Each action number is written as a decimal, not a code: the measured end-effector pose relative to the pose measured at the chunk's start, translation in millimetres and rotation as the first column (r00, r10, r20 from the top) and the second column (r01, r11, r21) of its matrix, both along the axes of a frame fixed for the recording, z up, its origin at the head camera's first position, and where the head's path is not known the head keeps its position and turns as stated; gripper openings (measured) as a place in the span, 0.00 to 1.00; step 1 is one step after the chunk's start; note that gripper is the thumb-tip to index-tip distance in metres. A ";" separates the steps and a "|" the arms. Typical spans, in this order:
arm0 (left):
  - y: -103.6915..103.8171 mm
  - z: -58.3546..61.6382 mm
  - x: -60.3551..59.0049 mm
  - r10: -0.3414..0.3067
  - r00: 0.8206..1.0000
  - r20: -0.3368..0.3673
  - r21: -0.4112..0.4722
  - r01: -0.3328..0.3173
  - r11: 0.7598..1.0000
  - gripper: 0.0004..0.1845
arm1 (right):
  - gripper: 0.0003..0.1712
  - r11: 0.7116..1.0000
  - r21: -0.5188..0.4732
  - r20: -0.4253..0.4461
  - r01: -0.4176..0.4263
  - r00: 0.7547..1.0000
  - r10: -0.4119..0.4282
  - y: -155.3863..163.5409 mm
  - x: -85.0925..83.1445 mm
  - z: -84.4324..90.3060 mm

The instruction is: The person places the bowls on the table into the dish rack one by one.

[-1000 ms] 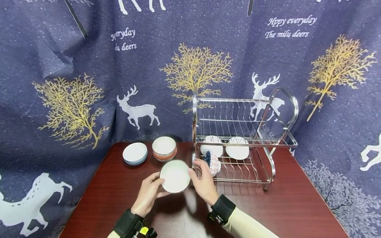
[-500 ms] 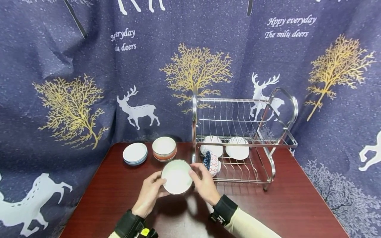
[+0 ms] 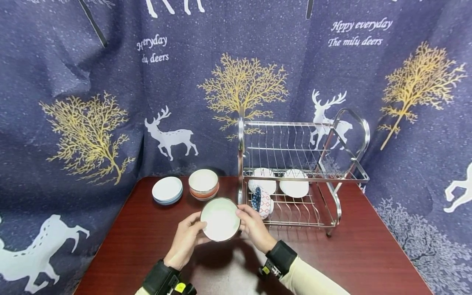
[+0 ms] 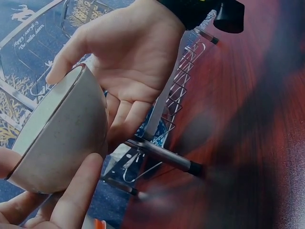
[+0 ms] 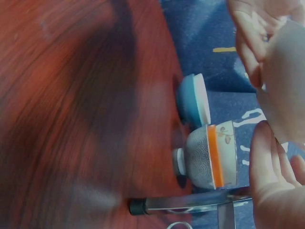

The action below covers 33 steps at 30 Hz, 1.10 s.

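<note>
- The pale round ceramic bowl (image 3: 220, 219) is held up off the dark red wooden bench (image 3: 354, 254), between both hands, its opening tilted toward the camera and its foot pointing away and down.
- The left hand (image 3: 186, 241) cups the bowl's left side, thumb on the rim and fingers (image 4: 78, 191) curled under the base; the right hand (image 3: 254, 227) grips the right side, thumb over the rim and fingers behind the wall. Both hands are clasped on it, about equally near.
- Just beyond the right hand, on the rack's lower tier, a blue-and-red patterned bowl (image 3: 262, 202) lies tipped on its side, the nearest thing in the way.
- The chrome wire two-tier dish rack (image 3: 343, 180) stands right of the held bowl; two white dishes (image 3: 293, 187) sit farther back on its lower tier, the upper tier bare.
- Farther left, a stack of orange-banded bowls (image 3: 203, 184) and a stack of blue-edged saucers (image 3: 167, 189) sit at the bench's back edge, well apart from the hands.
</note>
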<state>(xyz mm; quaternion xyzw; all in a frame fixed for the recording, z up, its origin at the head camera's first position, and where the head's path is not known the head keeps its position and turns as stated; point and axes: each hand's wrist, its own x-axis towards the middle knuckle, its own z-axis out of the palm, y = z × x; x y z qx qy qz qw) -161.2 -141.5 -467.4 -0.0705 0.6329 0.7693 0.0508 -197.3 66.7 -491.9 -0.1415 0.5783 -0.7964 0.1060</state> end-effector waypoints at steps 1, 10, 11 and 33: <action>0.1 -0.3 0.0 0.000 1.000 0.001 0.000 0.000 1.000 0.20 | 0.19 0.999 -0.030 0.007 -0.016 1.000 0.016 0.3 0.1 0.3; -0.4 -2.4 0.0 -0.007 1.000 0.007 0.007 0.007 1.000 0.20 | 0.14 0.991 -0.117 0.067 -0.070 0.995 0.078 2.4 0.3 1.6; -0.4 -2.7 -0.1 -0.009 1.000 0.007 0.008 0.009 1.000 0.20 | 0.14 0.990 -0.122 0.072 -0.071 0.994 0.080 2.6 0.2 1.4; 9.5 -3.6 -13.6 -0.061 0.997 -0.049 0.081 0.065 0.995 0.29 | 0.06 0.982 -0.189 0.070 -0.001 0.997 0.015 18.3 -5.8 4.9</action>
